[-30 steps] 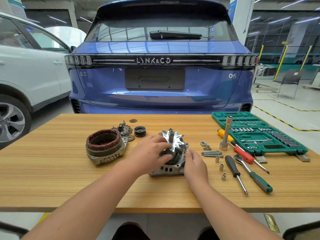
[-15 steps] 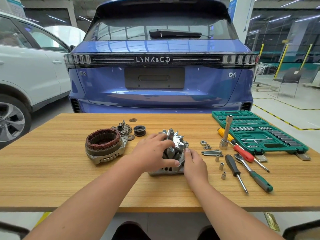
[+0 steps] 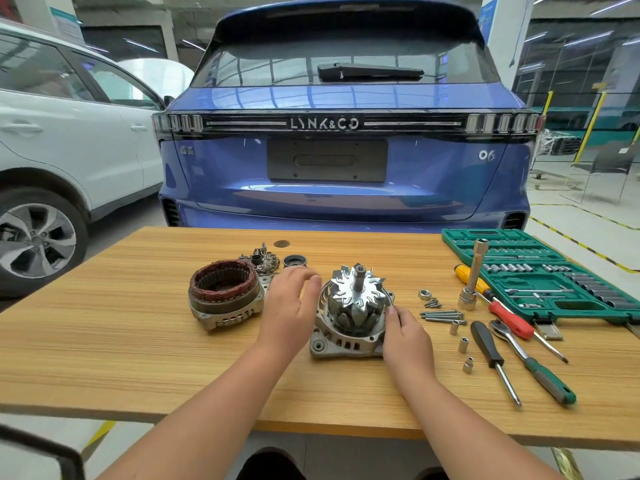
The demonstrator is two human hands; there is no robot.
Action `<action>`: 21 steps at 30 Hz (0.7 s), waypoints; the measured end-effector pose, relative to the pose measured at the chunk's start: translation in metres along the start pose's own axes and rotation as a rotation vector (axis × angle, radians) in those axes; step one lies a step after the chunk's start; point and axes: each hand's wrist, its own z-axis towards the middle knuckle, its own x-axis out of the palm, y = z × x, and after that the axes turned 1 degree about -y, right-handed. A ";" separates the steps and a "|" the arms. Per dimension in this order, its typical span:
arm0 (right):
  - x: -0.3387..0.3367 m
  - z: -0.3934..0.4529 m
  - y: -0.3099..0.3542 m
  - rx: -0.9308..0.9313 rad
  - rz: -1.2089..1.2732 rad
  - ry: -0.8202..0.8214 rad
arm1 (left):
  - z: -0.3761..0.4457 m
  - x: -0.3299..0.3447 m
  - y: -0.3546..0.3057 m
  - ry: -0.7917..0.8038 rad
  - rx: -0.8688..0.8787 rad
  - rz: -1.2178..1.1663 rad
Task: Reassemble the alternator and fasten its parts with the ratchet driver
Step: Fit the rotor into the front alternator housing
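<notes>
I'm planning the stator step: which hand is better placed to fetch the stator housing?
Left. The left hand is free, open and beside the stator housing; the right hand steadies the rotor housing.

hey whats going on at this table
A person is reassembling an alternator on a wooden table. The rotor stands upright in the front housing, steadied by the right hand. The left hand hovers open beside it. The stator, long bolts and ratchet lie untouched.

Head-worn view, forward-down over table (image 3: 104,341)
</notes>
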 end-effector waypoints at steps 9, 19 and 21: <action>0.001 0.002 0.000 0.006 -0.005 0.004 | 0.015 0.017 0.070 0.446 -0.341 0.691; 0.002 0.004 -0.004 -0.023 -0.010 -0.003 | 0.064 0.056 0.087 0.479 -0.429 0.826; 0.003 0.005 -0.005 -0.025 -0.016 -0.009 | 0.073 0.059 0.091 0.467 -0.468 0.816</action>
